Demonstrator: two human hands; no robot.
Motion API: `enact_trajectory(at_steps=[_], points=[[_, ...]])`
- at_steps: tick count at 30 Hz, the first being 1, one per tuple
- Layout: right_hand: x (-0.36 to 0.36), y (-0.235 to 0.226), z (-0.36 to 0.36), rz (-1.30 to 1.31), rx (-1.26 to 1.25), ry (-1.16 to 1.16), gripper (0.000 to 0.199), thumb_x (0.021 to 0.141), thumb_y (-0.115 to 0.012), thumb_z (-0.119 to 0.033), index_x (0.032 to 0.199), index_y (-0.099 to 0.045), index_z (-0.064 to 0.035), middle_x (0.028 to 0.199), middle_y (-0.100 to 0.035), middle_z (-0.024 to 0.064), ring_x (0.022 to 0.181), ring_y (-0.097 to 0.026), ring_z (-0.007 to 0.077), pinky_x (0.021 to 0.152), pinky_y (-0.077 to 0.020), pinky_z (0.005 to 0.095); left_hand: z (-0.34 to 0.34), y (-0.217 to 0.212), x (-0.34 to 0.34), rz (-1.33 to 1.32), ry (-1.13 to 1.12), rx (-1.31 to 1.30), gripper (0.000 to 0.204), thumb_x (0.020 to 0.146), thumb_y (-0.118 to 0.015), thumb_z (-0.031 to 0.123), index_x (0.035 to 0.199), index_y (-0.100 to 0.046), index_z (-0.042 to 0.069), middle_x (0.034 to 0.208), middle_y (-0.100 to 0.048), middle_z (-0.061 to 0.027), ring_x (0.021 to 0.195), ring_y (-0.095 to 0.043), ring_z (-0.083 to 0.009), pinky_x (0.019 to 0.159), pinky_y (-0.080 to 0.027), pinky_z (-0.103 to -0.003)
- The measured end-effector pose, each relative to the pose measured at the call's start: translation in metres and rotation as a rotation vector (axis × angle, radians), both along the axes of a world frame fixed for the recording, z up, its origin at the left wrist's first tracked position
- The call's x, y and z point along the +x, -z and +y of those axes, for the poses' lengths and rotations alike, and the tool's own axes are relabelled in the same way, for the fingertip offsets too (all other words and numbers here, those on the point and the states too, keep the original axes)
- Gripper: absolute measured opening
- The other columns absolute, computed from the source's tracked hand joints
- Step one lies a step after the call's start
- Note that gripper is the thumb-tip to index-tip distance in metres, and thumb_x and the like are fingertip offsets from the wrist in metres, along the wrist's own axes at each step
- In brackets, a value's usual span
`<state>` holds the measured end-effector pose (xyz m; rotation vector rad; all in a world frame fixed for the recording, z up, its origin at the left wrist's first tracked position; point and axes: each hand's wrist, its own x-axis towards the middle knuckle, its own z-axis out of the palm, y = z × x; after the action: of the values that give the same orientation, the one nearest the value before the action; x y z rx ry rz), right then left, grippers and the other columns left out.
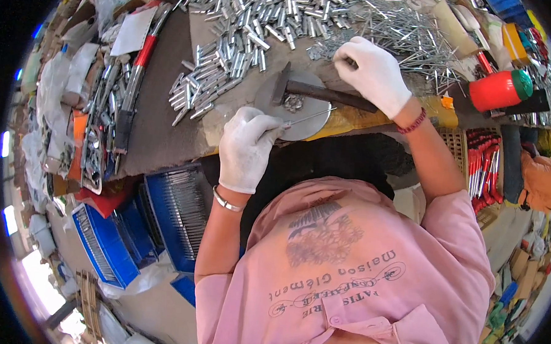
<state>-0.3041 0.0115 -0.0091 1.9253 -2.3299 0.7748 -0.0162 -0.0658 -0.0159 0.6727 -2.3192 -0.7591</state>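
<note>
My left hand (246,147), in a white glove, pinches a thin metal rod (312,116) that points right over a round grey metal plate (314,126) at the bench's near edge. My right hand (373,75), also gloved, has its fingers curled together above the bench; whatever it may hold is hidden. Close by its fingertips lies a heap of small metal bits (322,49). A hammer (328,94) rests with its head on the plate and its handle running right, below my right hand. Beside the hammer head sits a little cluster of small metal parts (292,102).
Short metal tubes (251,35) are piled at the far middle, and thin rods (410,39) at the far right. A red and green container (499,91) stands at right. Blue boxes (109,245) of metal rods are below left; red-handled tools (486,166) fill a basket at right.
</note>
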Motion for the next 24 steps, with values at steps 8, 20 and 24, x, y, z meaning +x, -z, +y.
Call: enact_trajectory(at_steps=[8, 20, 24], points=[[0.079, -0.015, 0.009, -0.201, -0.032, -0.454, 0.005, 0.088, -0.07, -0.012, 0.091, -0.069, -0.0079, 0.092, -0.062, 0.0105, 0.088, -0.067, 0.0332, 0.076, -0.0549, 0.0407, 0.0, 0.0, -0.001, 0.045, -0.003, -0.073, 0.016, 0.074, -0.081, 0.002, 0.085, -0.073, 0.009, 0.087, -0.065, -0.0096, 0.085, -0.066, -0.0329, 0.074, -0.052, -0.042], [0.091, -0.029, 0.001, 0.073, 0.08, -0.506, 0.012, 0.09, -0.067, -0.018, 0.085, -0.063, -0.0077, 0.091, -0.059, 0.0101, 0.086, -0.065, 0.033, 0.074, -0.0554, 0.0434, 0.002, 0.0, 0.0, 0.012, -0.034, -0.106, 0.014, 0.075, -0.081, 0.006, 0.086, -0.073, 0.01, 0.09, -0.065, -0.0083, 0.087, -0.066, -0.0327, 0.075, -0.053, -0.043], [0.091, -0.038, 0.004, 0.189, 0.152, -0.514, 0.011, 0.089, -0.07, -0.019, 0.093, -0.066, -0.0095, 0.093, -0.06, 0.0096, 0.09, -0.066, 0.0317, 0.077, -0.0558, 0.0432, 0.001, -0.001, 0.0, 0.013, -0.04, -0.116, 0.014, 0.076, -0.082, 0.006, 0.087, -0.074, 0.01, 0.091, -0.065, -0.0082, 0.088, -0.066, -0.033, 0.075, -0.053, -0.044]])
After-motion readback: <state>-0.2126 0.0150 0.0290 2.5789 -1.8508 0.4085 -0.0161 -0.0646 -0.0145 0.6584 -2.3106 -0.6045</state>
